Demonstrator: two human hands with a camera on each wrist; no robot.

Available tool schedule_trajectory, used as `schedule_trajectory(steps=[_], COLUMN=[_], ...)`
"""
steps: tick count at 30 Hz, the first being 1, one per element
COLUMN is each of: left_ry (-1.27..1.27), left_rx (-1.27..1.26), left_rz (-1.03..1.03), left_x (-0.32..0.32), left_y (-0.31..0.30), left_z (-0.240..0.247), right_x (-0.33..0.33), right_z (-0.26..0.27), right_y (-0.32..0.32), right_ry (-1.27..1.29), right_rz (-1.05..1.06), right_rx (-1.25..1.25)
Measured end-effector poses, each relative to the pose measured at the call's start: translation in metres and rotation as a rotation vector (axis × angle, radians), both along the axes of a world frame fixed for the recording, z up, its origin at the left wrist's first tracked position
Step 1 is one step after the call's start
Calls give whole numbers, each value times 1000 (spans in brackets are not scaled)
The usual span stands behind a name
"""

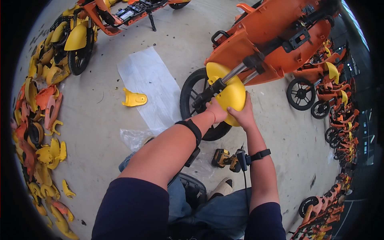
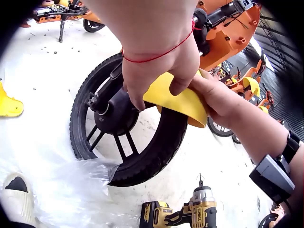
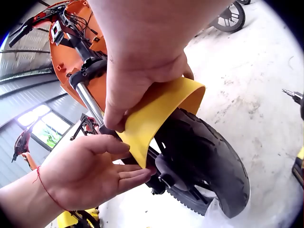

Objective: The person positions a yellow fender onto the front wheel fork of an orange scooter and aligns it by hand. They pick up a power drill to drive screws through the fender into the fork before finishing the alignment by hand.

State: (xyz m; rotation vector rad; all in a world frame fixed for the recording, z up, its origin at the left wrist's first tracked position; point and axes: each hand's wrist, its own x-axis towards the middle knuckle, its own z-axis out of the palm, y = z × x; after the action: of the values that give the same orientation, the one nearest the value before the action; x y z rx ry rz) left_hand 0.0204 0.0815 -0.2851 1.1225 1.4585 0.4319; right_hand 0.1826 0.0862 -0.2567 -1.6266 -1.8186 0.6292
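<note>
A yellow front fender (image 1: pixel 234 96) sits over the black front wheel (image 1: pixel 187 89) of an orange scooter, beside the fork (image 1: pixel 208 94). My left hand (image 1: pixel 216 111), with a red string at the wrist, is at the fender's fork side; in the right wrist view its thumb and fingers (image 3: pixel 133 179) pinch the lower corner of the fender. On the other side my right hand (image 1: pixel 244 114) grips the fender's edge, thumb on the outer face. The right wrist view shows that hand (image 3: pixel 142 85) draped over the fender, with some fingertips hidden behind it.
A yellow and black cordless drill (image 1: pixel 232 158) lies on the floor near my shoe. To the left, a yellow plastic part (image 1: pixel 135 98) rests by a white sheet (image 1: pixel 150 80). Clear plastic film (image 2: pixel 71 190) lies by the wheel. Yellow and orange parts (image 1: pixel 50 152) are piled far left.
</note>
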Motion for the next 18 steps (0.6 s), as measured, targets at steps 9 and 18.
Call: schedule_trajectory(steps=[9, 18], left_ry=[192, -56], left_rx=[25, 92], left_rz=[-19, -183], left_x=[11, -24], left_y=[11, 12], left_z=[-27, -6], right_x=[28, -23], right_z=[-21, -48], right_y=[-9, -162], right_ry=[74, -669], right_rz=[-146, 636], right_rx=[-103, -796])
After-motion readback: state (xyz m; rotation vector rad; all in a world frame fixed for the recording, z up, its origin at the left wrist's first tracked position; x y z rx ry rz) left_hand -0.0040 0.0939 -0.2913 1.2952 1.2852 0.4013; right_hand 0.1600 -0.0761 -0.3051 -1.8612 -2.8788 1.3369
